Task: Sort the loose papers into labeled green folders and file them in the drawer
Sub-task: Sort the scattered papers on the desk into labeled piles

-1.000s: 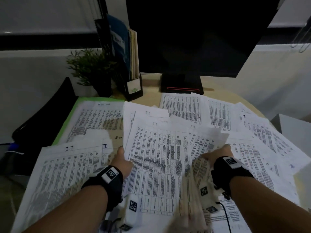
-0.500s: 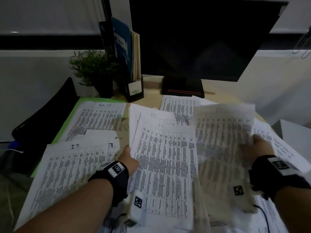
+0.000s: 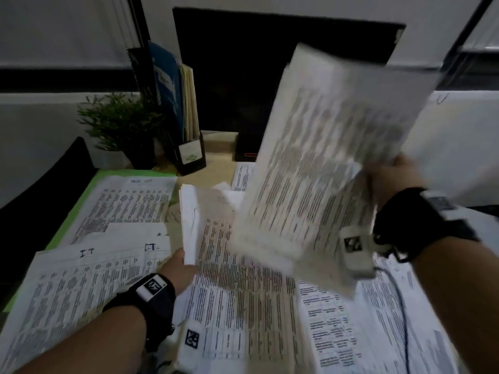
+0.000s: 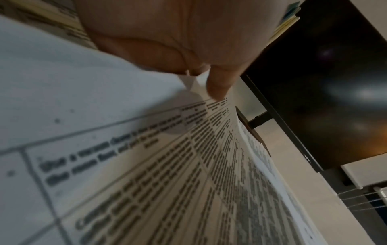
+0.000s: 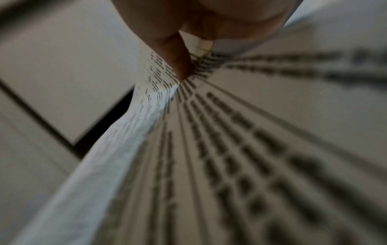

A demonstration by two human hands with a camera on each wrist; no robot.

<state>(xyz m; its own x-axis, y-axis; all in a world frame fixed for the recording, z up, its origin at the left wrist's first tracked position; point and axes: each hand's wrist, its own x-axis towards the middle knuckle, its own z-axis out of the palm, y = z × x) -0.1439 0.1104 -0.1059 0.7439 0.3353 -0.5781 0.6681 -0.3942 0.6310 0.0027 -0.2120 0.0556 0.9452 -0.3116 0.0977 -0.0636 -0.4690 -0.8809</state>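
The desk [image 3: 216, 147] lay under a wide spread of printed papers [image 3: 67, 292], overlapping from the near left edge across to the far right; behind them stood a dark monitor [image 3: 243, 76], a file holder [image 3: 186, 147] with upright folders, and a small potted plant [image 3: 118, 122]. One green folder [image 3: 78, 209] lay flat at the far left, a task-list sheet on top of it, well left of both hands; no drawer showed in any view.

The lifted sheaf [image 3: 324, 163] was the largest thing in motion; it hung over the middle of the desk, its long axis running from low near the person up and away toward the monitor, tilted and motion-blurred; the right hand [image 3: 391, 176] gripped it at its right edge, thumb pressed on the printed face in the wrist view, arm raised and bent out to the right.

The left hand [image 3: 181, 268] was low on the desk, nearer the green folder than the right was; it pinched the left edge of a smaller stack [image 3: 243, 279], whose far corner curled upward, thumb [image 4: 220, 82] on top of the page and fingers underneath.

By my judgement the sorting was at an early stage; the sheaf would have to travel leftward, across the left arm, to reach that folder.
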